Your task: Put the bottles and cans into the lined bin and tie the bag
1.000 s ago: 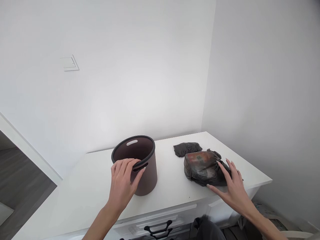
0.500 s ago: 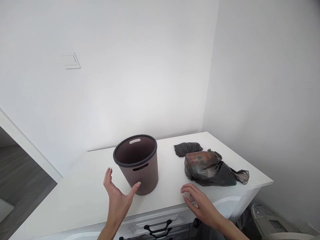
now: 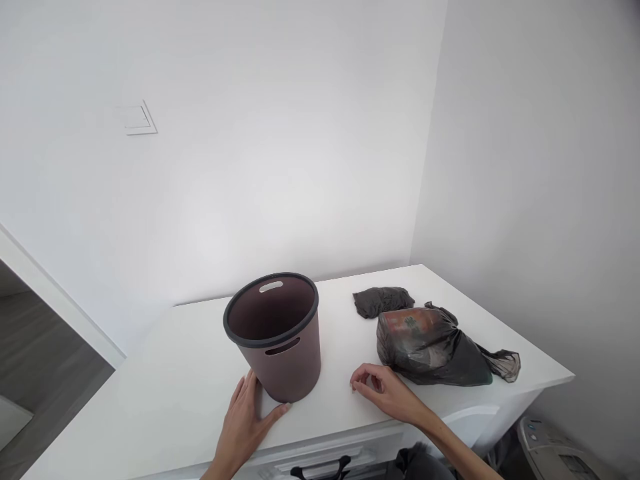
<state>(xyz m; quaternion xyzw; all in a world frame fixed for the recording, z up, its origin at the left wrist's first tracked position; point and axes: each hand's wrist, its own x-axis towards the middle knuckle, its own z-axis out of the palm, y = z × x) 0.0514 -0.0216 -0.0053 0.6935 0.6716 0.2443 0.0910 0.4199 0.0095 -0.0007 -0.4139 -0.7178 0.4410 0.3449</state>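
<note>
Leftmost, a dark grey wood-look floor [image 3: 45, 370] shows past a strip of white trim [image 3: 65, 300], and a pale square switch plate [image 3: 139, 120] sits on the white wall [image 3: 280, 167]. Next comes the smooth white tabletop [image 3: 165, 373], on which the left hand [image 3: 243, 423] rests released, thumb and fingers spread around the near-left foot of a brownish-purple, tapering round bin with a black rim [image 3: 293, 363]; whether they touch it I cannot tell. That bin stands upright on the table's near middle, long axis vertical, wide mouth facing up, one slotted grip towards the person and the other towards the wall. A black curved drawer handle [image 3: 323, 472] shows below the table's front edge.

Between the bin and the bags, the right hand [image 3: 390, 397] is loosely curled, fingertips drawn towards the thumb; whether it pinches anything I cannot tell. Behind it lies a crumpled black plastic bundle [image 3: 383, 300], partly blocked by a filled, see-through black plastic bag [image 3: 430, 350] with something orange-red inside. This bag lies lengthwise left to right, its twisted neck pointing right. A grey machine [image 3: 555, 450] sits lower, beyond the table's right end.
</note>
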